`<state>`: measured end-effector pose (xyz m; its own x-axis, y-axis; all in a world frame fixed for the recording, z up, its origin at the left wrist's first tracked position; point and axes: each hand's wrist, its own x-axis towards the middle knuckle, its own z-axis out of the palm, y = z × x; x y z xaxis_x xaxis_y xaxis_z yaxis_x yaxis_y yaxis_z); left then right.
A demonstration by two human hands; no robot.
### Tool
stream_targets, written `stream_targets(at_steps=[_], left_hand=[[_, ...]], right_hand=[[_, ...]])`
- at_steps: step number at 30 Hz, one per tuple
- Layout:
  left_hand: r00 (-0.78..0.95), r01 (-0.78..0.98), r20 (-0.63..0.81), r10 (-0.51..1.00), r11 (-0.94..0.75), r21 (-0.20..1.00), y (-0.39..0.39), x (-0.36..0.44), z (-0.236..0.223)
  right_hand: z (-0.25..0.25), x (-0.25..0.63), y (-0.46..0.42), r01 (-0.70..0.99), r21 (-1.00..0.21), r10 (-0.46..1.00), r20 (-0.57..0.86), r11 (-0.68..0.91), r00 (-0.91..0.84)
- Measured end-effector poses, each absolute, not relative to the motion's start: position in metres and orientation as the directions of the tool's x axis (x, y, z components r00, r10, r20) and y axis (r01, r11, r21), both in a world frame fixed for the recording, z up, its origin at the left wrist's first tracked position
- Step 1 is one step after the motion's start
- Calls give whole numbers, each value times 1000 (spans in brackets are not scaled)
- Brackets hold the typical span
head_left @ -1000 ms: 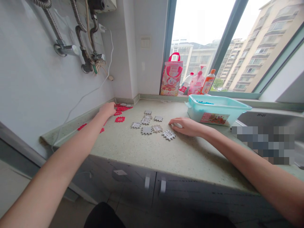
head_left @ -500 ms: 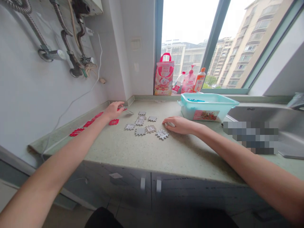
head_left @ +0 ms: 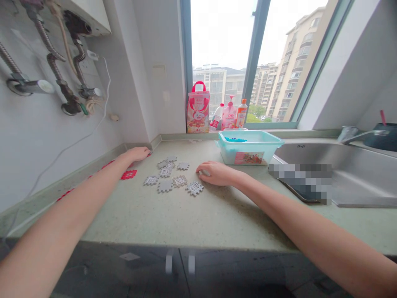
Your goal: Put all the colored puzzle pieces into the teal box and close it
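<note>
At the back left corner of the counter, my left hand (head_left: 138, 154) reaches over red interlocking building pieces, its fingers bent down and mostly hidden; a bit of red shows at the fingertips. A separate red piece (head_left: 129, 174) lies nearer to me, and more red ones sit partly behind my forearm. Several flat grey toothed pieces lie mid-counter, among them a plain grey piece (head_left: 165, 186) and a window-patterned grey piece (head_left: 194, 188). Just right of these rests my right hand (head_left: 215, 173), fingers curled inward around something pale that I cannot make out.
A light-blue plastic tub (head_left: 252, 147) with blue pieces inside stands behind my right hand. To its right is a steel sink (head_left: 350, 178), with a blurred dark object at its near left edge. A pink bag (head_left: 198, 112) and several bottles line the windowsill.
A grey piece has gone from beside the left hand to the back left of the grey group. My left hand is back at the corner. My right hand keeps its curled pose; the view has turned right.
</note>
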<state>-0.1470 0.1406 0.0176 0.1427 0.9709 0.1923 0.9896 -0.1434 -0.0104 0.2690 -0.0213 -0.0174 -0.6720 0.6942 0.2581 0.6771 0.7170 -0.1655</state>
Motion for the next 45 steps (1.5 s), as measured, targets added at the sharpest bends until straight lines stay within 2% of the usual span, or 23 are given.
stream_targets(at_steps=[2, 4, 11, 13, 16, 19, 24, 28, 33, 36, 39, 42, 45], left_hand=[[151, 989, 148, 977, -150, -19, 136, -142, 13], [231, 973, 107, 967, -232, -4, 126, -136, 9], [554, 814, 84, 828, -560, 153, 71, -111, -5], [587, 773, 167, 793, -609, 178, 65, -111, -3], [497, 789, 361, 789, -584, 190, 65, -122, 3], [413, 841, 422, 807, -516, 163, 71, -138, 5], [405, 883, 375, 834, -463, 76, 81, -155, 0], [464, 865, 348, 815, -502, 22, 83, -151, -2], [594, 751, 341, 729, -654, 89, 68, -123, 4], [686, 662, 242, 686, -727, 184, 53, -104, 7], [687, 671, 132, 714, -694, 261, 38, -89, 2], [683, 705, 39, 729, -673, 226, 27, -78, -6], [674, 727, -13, 738, -661, 188, 21, -69, -11]], right_hand=[[-17, 268, -21, 683, -154, 696, 252, 714, -672], [-18, 268, -20, 686, -148, 698, 255, 712, -670], [-21, 268, -21, 677, -162, 691, 279, 718, -667], [-21, 269, -21, 675, -165, 690, 285, 719, -666], [-23, 268, -20, 682, -166, 696, 292, 712, -656], [-24, 267, -17, 685, -179, 702, 305, 706, -644], [-26, 265, -12, 679, -198, 699, 336, 707, -631], [-26, 265, -13, 682, -205, 706, 335, 702, -625], [-24, 269, -18, 671, -214, 700, 323, 710, -637], [-21, 271, -21, 650, -221, 685, 301, 727, -664], [-15, 270, -28, 632, -254, 681, 304, 732, -667], [-8, 263, -39, 578, -293, 647, 303, 762, -699], [-1, 255, -52, 529, -267, 589, 278, 806, -758]])
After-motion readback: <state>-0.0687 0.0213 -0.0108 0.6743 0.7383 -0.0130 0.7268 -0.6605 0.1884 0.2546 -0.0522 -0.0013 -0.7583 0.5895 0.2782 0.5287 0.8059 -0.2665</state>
